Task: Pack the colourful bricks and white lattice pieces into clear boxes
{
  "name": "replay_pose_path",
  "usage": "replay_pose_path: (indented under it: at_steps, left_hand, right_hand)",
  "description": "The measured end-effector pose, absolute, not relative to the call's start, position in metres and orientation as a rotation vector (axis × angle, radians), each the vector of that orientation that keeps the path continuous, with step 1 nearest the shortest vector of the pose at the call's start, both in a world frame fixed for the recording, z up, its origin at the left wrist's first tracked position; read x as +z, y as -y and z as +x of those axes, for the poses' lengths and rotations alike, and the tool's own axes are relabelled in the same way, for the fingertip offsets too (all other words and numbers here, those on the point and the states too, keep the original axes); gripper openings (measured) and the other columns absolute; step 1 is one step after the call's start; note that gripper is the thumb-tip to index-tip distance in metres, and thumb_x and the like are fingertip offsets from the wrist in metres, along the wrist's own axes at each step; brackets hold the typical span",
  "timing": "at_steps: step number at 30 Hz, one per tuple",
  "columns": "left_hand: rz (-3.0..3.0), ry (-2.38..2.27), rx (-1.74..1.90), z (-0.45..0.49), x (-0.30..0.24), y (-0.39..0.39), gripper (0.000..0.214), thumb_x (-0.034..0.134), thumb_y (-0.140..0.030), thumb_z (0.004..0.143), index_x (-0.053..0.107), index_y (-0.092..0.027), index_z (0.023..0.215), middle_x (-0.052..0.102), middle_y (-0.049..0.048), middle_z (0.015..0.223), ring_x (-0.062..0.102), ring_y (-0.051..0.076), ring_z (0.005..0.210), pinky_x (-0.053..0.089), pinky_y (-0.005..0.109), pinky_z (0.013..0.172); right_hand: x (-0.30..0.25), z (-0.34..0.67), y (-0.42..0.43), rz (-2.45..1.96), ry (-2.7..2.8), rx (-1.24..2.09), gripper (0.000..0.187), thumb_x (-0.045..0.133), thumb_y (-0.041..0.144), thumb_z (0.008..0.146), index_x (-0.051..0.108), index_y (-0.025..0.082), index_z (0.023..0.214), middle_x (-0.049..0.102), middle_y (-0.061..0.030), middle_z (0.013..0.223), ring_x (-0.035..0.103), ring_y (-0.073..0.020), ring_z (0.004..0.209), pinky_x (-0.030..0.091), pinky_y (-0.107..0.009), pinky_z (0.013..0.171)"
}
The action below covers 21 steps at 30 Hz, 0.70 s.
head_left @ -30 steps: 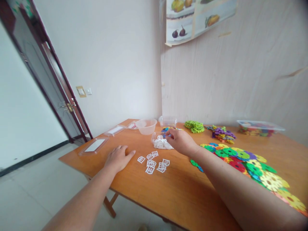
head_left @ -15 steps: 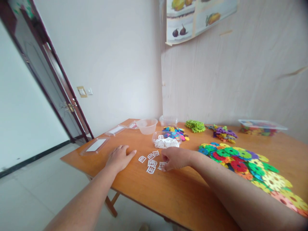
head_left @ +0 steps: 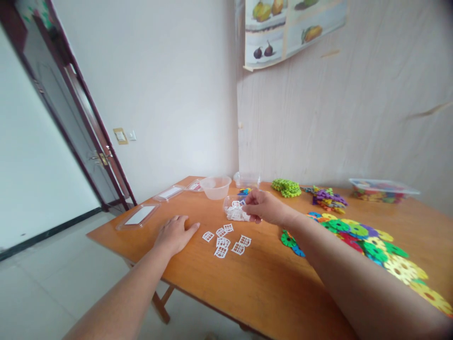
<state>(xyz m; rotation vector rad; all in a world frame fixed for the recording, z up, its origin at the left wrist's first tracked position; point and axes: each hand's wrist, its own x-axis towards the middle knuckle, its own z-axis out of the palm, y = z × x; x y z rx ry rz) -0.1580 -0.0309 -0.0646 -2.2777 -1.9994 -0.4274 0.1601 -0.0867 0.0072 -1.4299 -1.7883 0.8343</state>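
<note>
My left hand (head_left: pixel 174 233) lies flat on the wooden table (head_left: pixel 255 278), fingers stretched out, just left of several small white lattice pieces (head_left: pixel 226 239) scattered there. My right hand (head_left: pixel 264 207) hovers over a clear plastic box (head_left: pixel 234 209) holding more white pieces; its fingers are curled in a pinch above the box's right end. What the pinch holds, if anything, is too small to see.
A translucent bowl (head_left: pixel 215 186) and a second clear tub (head_left: pixel 247 178) stand behind the box. Flat clear lids (head_left: pixel 139 216) lie at the left edge. Colourful snowflake discs (head_left: pixel 361 236), a green pile (head_left: pixel 286 186), a purple pile (head_left: pixel 327 197) and a filled container (head_left: pixel 384 190) cover the right.
My right hand went from the box down to the loose white pieces on the table, then back up over the box. My left hand stayed put.
</note>
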Motion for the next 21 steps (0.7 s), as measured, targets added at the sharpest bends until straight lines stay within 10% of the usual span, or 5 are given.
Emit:
replay_pose_path:
  at_steps: [21]
  left_hand:
    - [-2.265,1.996,-0.446,-0.158,-0.067,0.029,0.072,0.036,-0.075,0.083,0.060,-0.021,0.125,0.061,0.0131,0.130,0.056,0.032,0.121,0.040,0.041,0.101]
  right_hand:
    - [-0.015,0.134,0.106,-1.542,2.557,0.694,0.036,0.074,0.040,0.067,0.064,0.020,0.097,0.068,-0.0026,0.097,0.061,-0.0187,0.083,0.040,-0.024,0.060]
